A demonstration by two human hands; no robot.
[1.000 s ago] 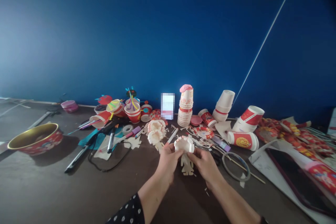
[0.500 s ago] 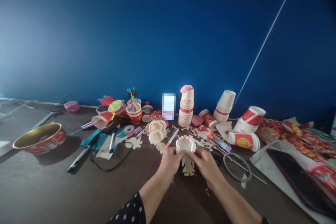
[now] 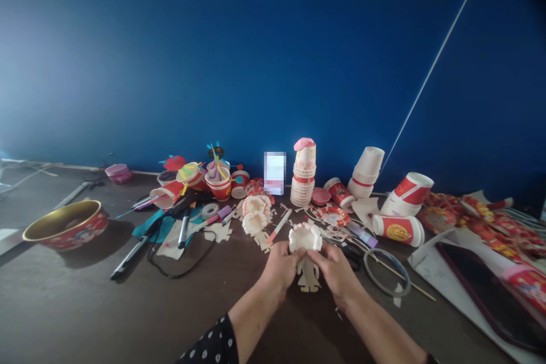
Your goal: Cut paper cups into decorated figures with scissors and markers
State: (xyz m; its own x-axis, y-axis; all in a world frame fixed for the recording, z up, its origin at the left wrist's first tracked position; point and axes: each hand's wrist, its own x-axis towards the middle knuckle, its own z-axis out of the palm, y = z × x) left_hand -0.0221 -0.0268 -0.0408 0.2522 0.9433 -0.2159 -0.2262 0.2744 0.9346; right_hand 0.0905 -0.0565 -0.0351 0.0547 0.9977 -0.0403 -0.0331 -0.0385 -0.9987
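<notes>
Between my hands is a cut paper cup figure (image 3: pixel 305 237), with a round white cup part that has a folded rim on top and a flat, figure-shaped strip hanging below. My left hand (image 3: pixel 282 267) pinches its left side, thumb on the near wall. From the right, my right hand (image 3: pixel 335 270) grips the same piece, the two thumbs almost meeting. Fingers behind the cup part are hidden. Just beyond to the left lie similar cut cup pieces (image 3: pixel 256 222), and a white and orange marker (image 3: pixel 279 226) rests beside them.
A stack of paper cups (image 3: pixel 302 182) stands at the back. Leftward are a red and gold bowl (image 3: pixel 63 227), a box cutter (image 3: pixel 132 259) and a black cord. To the right lie a grey ring (image 3: pixel 386 273), tipped cups (image 3: pixel 398 230) and a dark phone (image 3: pixel 486 290).
The paper cup figure has shifted slightly toward me and to the right, with both hands still on it. The other things stay where they were.
</notes>
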